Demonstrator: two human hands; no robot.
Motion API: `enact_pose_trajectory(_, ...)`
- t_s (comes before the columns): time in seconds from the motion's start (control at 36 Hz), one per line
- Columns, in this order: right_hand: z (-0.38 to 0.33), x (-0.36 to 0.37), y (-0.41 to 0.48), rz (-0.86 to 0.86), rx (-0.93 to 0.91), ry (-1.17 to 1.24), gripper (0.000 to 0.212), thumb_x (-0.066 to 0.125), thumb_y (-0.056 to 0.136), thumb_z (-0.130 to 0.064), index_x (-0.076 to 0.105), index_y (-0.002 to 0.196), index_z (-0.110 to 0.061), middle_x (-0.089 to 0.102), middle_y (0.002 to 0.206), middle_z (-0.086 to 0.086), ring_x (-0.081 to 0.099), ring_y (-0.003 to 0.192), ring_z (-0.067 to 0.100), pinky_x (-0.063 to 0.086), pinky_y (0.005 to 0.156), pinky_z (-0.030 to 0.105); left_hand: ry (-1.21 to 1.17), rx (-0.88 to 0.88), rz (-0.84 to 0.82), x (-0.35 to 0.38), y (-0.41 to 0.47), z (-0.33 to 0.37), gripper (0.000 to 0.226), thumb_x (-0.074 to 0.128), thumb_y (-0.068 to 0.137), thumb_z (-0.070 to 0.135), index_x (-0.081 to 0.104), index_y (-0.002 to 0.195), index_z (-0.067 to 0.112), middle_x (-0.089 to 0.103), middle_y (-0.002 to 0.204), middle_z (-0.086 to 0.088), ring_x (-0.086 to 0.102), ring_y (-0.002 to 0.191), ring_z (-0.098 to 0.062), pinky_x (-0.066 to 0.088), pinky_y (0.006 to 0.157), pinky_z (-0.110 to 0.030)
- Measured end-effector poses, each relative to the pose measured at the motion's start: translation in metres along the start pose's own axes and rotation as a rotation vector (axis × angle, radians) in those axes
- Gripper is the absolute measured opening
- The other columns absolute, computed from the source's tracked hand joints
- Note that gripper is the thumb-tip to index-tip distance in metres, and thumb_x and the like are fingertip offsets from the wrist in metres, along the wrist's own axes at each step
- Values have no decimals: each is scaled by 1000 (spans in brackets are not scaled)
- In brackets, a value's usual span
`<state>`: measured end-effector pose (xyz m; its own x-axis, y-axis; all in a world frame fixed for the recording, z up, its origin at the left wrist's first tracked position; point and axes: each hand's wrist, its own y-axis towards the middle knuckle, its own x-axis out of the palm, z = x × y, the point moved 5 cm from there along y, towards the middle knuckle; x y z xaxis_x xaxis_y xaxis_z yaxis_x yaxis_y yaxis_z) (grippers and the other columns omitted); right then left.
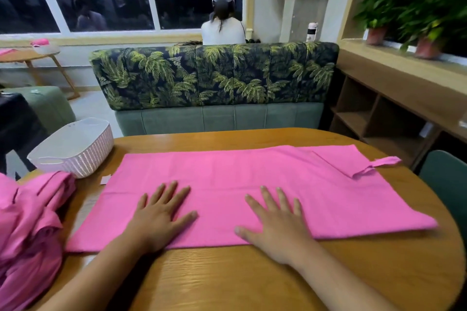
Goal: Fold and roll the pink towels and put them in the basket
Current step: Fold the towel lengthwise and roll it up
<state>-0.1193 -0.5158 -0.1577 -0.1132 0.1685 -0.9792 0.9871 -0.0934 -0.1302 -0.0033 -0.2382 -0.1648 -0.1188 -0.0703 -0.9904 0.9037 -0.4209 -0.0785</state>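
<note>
A pink towel (227,179) lies flat across the wooden table (240,280), folded into a long band, with a hanging loop sticking out at its far right corner. My left hand (161,214) rests on its near left part, palm down and fingers spread. My right hand (275,222) presses flat on its near middle part, fingers straight. A heap of more pink towels (30,230) is bunched at the table's left edge. The white ribbed basket (73,146) stands at the far left corner of the table and looks empty.
A sofa with a palm-leaf back (214,76) faces the table's far edge. A person sits behind it with their back to me. A wooden shelf unit (379,113) with potted plants (404,15) runs along the right. A green chair (444,184) stands at the right.
</note>
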Motion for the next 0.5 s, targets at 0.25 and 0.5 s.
enact_pose_trajectory(0.25,98,-20,-35,-26,110,16,97,20,79,-98,-3,162,-52,-12,174,-10,-11,160,29,1,127,60,28,-31,-58,-5,0,7,111,-3,59,107,-7,158,56,-13,171,11,-10,159,-18,3,128,-52)
enact_pose_trajectory(0.5,131,-51,-34,119,37,141,57,53,99,-59,48,152,-37,44,160,-11,38,146,15,31,120,34,49,-21,-36,-6,19,78,107,0,74,96,5,164,40,3,174,4,6,160,-24,13,126,-51)
